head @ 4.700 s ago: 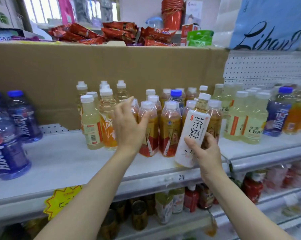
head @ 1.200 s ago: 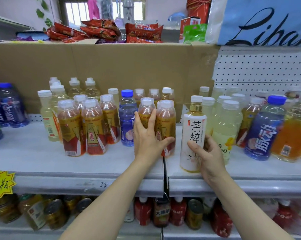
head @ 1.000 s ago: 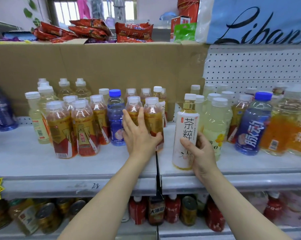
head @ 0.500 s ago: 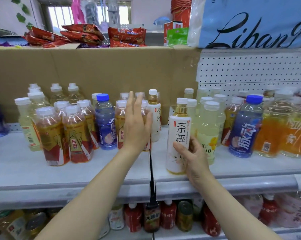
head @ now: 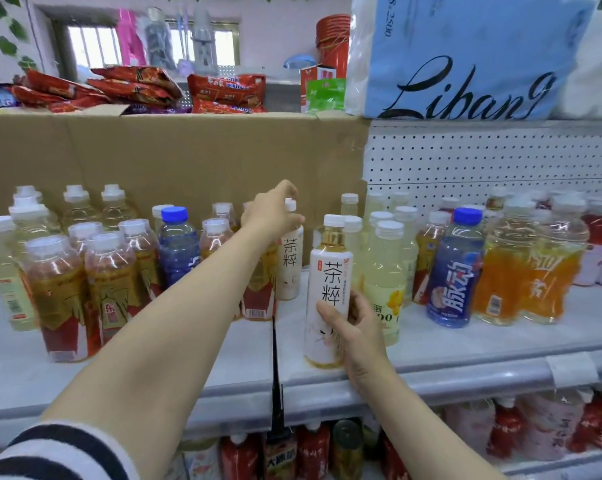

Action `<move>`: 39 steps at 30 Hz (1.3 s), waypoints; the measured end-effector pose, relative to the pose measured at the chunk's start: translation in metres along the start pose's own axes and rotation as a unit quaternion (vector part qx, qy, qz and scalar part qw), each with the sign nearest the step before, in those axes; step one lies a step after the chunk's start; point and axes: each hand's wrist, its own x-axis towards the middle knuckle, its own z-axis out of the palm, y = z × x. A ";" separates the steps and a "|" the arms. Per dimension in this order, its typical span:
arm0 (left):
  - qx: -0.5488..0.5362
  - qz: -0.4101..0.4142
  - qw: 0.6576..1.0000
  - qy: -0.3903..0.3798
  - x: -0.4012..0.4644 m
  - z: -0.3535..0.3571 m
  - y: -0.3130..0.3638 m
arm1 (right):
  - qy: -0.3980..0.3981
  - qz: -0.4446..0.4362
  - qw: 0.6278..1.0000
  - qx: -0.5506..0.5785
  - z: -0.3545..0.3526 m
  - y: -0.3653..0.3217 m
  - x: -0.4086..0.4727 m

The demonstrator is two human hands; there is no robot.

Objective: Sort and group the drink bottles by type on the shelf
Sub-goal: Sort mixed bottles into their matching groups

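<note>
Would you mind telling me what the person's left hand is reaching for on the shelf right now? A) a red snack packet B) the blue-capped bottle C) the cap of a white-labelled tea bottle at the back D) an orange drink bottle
C: the left hand has its fingers at the cap of the rear white-labelled tea bottle, while the right hand holds a matching white-labelled bottle at the shelf front.

The left hand [head: 273, 211] has left the front of the red-labelled tea bottles [head: 258, 289] and gone up and back, fingers now closing around the cap of a second white bottle [head: 290, 268] behind them, which those bottles hid a second ago.
</note>
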 end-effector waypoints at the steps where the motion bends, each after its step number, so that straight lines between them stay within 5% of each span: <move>1: -0.007 0.021 1.000 0.009 -0.003 0.001 0.002 | 0.001 0.002 1.000 -0.001 0.000 0.001 0.001; 11: -0.177 0.115 0.972 0.104 -0.056 -0.021 -0.008 | 0.025 0.003 1.000 0.018 -0.001 0.001 -0.002; 16: -0.175 0.115 0.977 0.040 -0.075 -0.023 -0.030 | 0.058 -0.027 0.998 -0.019 0.005 -0.001 -0.007; 23: -0.361 0.080 0.929 -0.034 -0.091 0.003 -0.075 | 0.093 -0.054 0.992 -0.073 0.015 -0.007 -0.012; 29: -0.401 0.053 0.908 -0.113 -0.105 0.010 -0.092 | 0.140 -0.070 0.986 -0.059 0.021 -0.012 -0.016; 34: -0.423 0.057 0.901 -0.082 -0.124 0.007 -0.071 | 0.125 -0.071 0.990 -0.006 0.010 -0.033 -0.026; 39: -0.522 0.080 0.844 -0.096 -0.146 0.015 0.003 | 0.117 -0.100 0.988 0.015 -0.040 -0.072 -0.039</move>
